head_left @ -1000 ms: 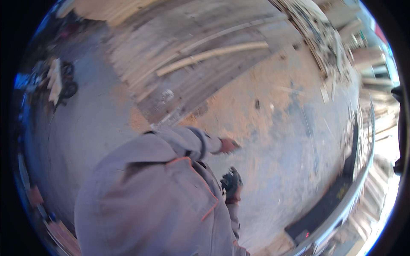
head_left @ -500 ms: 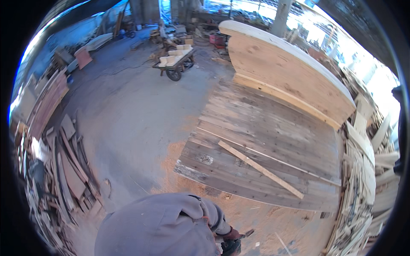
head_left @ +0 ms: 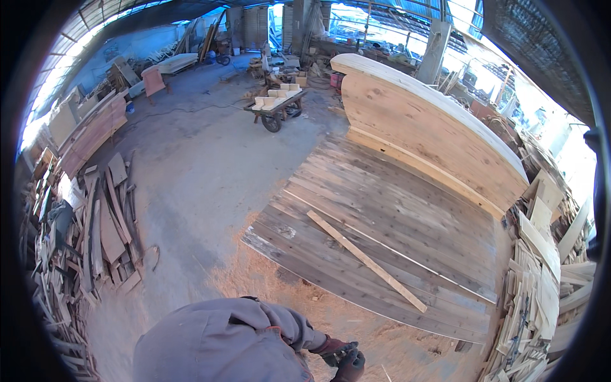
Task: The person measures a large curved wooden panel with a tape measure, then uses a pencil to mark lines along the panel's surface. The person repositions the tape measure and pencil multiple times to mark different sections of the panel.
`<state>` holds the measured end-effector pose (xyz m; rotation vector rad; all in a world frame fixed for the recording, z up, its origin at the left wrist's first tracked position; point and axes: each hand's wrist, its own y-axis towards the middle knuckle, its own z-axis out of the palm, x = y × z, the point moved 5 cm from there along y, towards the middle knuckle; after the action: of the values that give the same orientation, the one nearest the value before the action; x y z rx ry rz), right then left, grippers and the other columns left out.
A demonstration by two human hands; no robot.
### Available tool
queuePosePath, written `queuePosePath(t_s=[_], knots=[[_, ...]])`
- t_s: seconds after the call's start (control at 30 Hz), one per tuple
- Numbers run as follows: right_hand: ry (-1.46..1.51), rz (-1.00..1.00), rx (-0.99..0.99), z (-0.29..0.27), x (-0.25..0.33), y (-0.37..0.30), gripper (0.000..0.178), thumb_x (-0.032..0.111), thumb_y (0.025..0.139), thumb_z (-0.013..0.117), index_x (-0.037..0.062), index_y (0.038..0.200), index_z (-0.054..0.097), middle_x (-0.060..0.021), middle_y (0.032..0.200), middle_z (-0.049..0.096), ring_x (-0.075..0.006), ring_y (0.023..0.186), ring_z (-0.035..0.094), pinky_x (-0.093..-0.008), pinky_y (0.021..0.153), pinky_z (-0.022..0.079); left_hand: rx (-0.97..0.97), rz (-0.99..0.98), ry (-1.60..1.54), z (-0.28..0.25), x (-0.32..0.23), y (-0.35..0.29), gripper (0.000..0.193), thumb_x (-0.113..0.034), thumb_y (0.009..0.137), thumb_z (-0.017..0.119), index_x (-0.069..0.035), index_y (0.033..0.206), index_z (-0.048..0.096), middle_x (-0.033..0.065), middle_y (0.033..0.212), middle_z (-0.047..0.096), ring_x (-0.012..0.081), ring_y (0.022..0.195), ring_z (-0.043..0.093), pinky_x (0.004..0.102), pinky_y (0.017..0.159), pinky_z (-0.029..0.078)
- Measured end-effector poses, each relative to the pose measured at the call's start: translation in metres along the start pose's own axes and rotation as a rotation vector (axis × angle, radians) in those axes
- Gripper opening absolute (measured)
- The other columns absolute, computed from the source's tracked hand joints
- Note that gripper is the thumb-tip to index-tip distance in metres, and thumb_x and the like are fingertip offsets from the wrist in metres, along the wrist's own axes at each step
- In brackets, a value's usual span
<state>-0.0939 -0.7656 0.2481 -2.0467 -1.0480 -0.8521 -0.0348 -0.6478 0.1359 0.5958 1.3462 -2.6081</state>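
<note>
At the lower edge, my grey jacket sleeve (head_left: 286, 321) reaches to the right and ends in my left hand (head_left: 332, 349), in a dark red and black glove. Its fingers are closed around a small dark thing that I cannot make out. Just below and touching it is my right hand (head_left: 350, 367), also in a dark glove, with curled fingers. What it grips is hidden. Both hands are above ground strewn with sawdust, near the front edge of a wooden plank platform (head_left: 382, 232). A long, narrow wooden strip (head_left: 366, 260) lies slantwise on that platform.
A large shaped timber panel (head_left: 420, 127) stands along the platform's far side. Wood offcuts are piled at left (head_left: 105, 235) and scrap boards at right (head_left: 531, 305). Farther back stands a wheeled cart (head_left: 278, 105) carrying pale wooden blocks, with a cable on the floor beside it.
The view has tilted up and shifted slightly. My hands have come together, and the short tool-like piece that stuck out to the right of them no longer shows.
</note>
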Motion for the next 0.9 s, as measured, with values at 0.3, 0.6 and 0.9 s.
queuePosePath(t_s=[0.3, 0.6, 0.9], knots=[[-0.197, -0.188, 0.084, -0.055, -0.017, 0.126, 0.048, 0.037, 0.097, 0.065, 0.0018, 0.13, 0.065, -0.026, 0.115, 0.072, -0.0414, 0.105, 0.071, -0.0493, 0.087, 0.056, 0.301, 0.0, -0.411, 0.03, -0.038, 0.153, 0.037, -0.054, 0.103, 0.053, -0.02, 0.095, 0.064, -0.0026, 0.073, 0.062, 0.0148, 0.061, 0.058, 0.032, 0.06, 0.049], [0.139, 0.4, 0.015, -0.185, -0.074, 0.241, 0.036, 0.028, 0.103, 0.065, -0.0034, 0.121, 0.069, -0.0108, 0.095, 0.073, -0.0173, 0.082, 0.071, -0.0308, 0.061, 0.059, -0.117, 0.191, -0.003, 0.028, -0.183, 0.266, 0.03, -0.042, 0.102, 0.06, -0.013, 0.097, 0.067, 0.0008, 0.075, 0.06, 0.0133, 0.059, 0.051, 0.0335, 0.054, 0.043], [0.132, 0.467, 0.232, -0.206, -0.088, 0.367, 0.033, 0.021, 0.102, 0.065, -0.0027, 0.124, 0.068, -0.0111, 0.102, 0.074, -0.017, 0.087, 0.071, -0.0314, 0.066, 0.06, -0.74, 0.167, 0.061, -0.078, -0.236, 0.339, 0.05, -0.042, 0.091, 0.075, -0.004, 0.123, 0.067, 0.0117, 0.113, 0.072, 0.0237, 0.097, 0.065, 0.0412, 0.085, 0.053]])
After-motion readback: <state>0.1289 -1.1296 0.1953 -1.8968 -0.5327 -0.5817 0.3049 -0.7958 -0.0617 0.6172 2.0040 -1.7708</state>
